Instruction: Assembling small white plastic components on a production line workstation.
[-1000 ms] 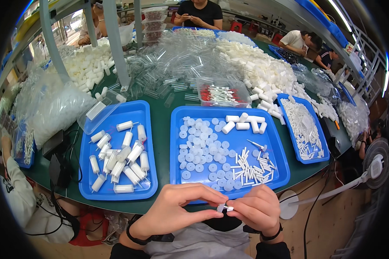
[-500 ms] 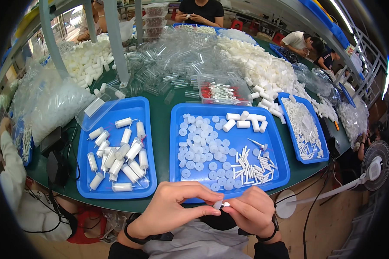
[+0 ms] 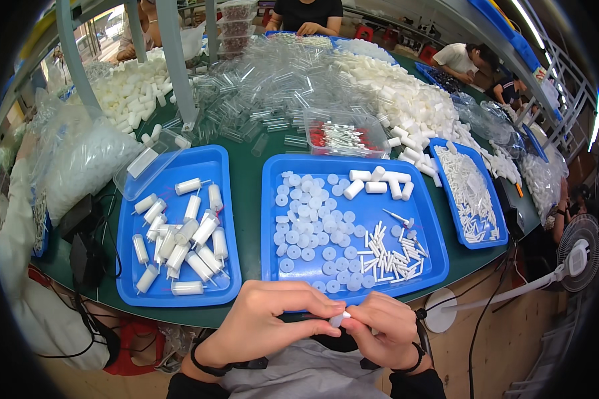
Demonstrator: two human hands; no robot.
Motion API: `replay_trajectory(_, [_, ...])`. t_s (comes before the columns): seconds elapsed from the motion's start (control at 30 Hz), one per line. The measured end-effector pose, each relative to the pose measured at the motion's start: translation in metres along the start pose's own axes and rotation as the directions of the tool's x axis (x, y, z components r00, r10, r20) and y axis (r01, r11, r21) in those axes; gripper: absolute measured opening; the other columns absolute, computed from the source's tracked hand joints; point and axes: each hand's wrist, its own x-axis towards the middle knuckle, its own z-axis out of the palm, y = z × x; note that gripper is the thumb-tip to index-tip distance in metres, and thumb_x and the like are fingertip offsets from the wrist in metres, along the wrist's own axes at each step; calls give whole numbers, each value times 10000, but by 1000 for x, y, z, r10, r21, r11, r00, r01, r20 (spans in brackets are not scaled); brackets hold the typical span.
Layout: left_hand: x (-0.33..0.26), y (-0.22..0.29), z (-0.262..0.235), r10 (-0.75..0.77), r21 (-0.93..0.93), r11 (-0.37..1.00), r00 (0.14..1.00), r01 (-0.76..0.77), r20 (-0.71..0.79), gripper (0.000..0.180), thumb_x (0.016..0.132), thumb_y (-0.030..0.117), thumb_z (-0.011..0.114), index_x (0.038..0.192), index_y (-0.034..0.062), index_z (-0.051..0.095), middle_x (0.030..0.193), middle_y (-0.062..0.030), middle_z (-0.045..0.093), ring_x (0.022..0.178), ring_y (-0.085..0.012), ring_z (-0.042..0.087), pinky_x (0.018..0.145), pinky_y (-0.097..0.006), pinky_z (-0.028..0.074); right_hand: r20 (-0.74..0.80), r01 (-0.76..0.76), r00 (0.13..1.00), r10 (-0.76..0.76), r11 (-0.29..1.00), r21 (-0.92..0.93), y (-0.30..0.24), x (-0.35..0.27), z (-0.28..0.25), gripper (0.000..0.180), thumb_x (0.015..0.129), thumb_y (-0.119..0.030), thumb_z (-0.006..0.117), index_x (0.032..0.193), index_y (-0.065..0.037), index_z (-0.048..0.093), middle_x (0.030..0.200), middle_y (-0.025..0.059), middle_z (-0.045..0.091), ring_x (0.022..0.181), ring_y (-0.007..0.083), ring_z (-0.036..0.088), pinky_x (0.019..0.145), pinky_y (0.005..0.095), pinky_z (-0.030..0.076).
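Green counter (image 3: 246,193) crowded; I see both hands, left (image 3: 266,326) and right (image 3: 379,329), pinching one small white tube (image 3: 337,320) just off its near edge, below the middle tray (image 3: 349,166).

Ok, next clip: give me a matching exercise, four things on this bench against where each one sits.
Things:
1. small white tube
2. white round caps
3. assembled white cylinders
4. clear box of red-and-white sticks

Places:
A. left blue tray
B. behind the middle blue tray
C. between the left hand and right hand
D. left part of the middle blue tray

Pairs: 1-C, 2-D, 3-A, 4-B
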Motion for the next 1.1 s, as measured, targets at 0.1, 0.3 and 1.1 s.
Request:
replay_trajectory(0.1, [-2,3,1,-2,-55,998,1000,2,5,241,623,-18,802,848,-17,715,863,-148,699,794,-221,683,724,-291,539,0,-27,1000,27,999,28,-3,0,-1,131,698,2,736,811,3,669,583,66,548,478,200,486,464,285,368])
replay_trajectory(0.3, [-2,7,2,15,-22,1000,999,-16,-51,260,630,-28,791,877,-14,713,878,-140,698,830,-219,679,730,-295,537,-5,50,999,-50,997,-60,-2,4,-5,199,675,-14,756,852,-17,666,640,59,579,538,200,527,511,291,399])
replay_trajectory(1.1, [1,14,7,223,286,937,974,-202,-45,310,637,39,804,923,6,688,992,-142,673,876,-225,653,723,-295,515,-91,9,996,-25,986,-169,-1,-4,-4,257,619,61,741,849,-24,665,786,61,621,700,220,582,614,295,446])
